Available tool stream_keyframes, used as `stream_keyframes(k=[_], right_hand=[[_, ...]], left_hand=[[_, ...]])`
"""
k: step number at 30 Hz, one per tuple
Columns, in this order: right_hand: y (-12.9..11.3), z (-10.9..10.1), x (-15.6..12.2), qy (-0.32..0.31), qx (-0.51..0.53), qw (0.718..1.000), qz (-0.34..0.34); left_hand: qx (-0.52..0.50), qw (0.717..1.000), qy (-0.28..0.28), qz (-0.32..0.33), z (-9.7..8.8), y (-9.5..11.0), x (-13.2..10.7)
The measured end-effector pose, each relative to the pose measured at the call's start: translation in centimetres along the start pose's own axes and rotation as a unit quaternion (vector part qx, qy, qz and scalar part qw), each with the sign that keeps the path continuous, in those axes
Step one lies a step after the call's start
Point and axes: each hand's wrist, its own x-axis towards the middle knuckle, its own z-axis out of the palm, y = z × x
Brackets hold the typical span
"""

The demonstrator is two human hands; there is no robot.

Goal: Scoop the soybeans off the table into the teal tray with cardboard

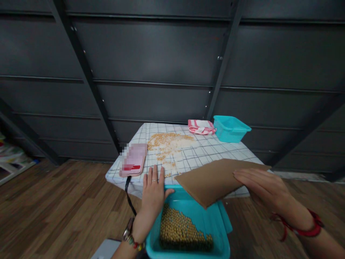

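Observation:
My right hand (257, 181) grips a flat piece of brown cardboard (212, 180), its near corner tilted down over a turquoise plastic bin (225, 248). Yellow soybeans (179, 226) fill the near part of that bin, which sits at the table's front edge. Fingers stretched out, my left hand (153, 187) lies at the cloth's front edge, its thumb by the bin's rim. Beyond it, more soybeans (165, 140) are scattered over the checked tablecloth (207, 149), with pale dust among them.
A pink phone (134, 158) with a black strap rests on the table's left. At the back right are a folded pink-and-white striped cloth (201, 126) and a second turquoise bin (230, 131). Dark metal panels (156, 50) stand behind. A grey flat object (106, 249) is at lower left.

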Motion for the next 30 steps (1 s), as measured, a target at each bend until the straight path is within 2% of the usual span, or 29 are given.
stream_keyframes(k=[4,9,17,26,30], right_hand=[[0.2,0.9,0.5,0.043,-0.027,0.996,-0.078],[0.1,0.8,1.0,0.032,-0.011,0.996,-0.08],[-1.0,-1.0,1.6,0.019,0.036,0.998,-0.041],[0.0,0.8,1.0,0.041,-0.005,0.997,-0.07],[-0.2,0.4,1.1,0.027,0.015,0.997,-0.068]], left_hand=[[0.008,1.0,0.006,0.003,0.2,-0.1,-0.1],[-0.003,1.0,0.018,-0.003,0.6,-0.1,-0.1],[-0.022,1.0,0.022,-0.005,0.7,-0.2,-0.1],[0.0,1.0,0.025,0.002,0.5,-0.1,-0.1],[0.004,1.0,0.022,0.003,0.5,-0.1,-0.1]])
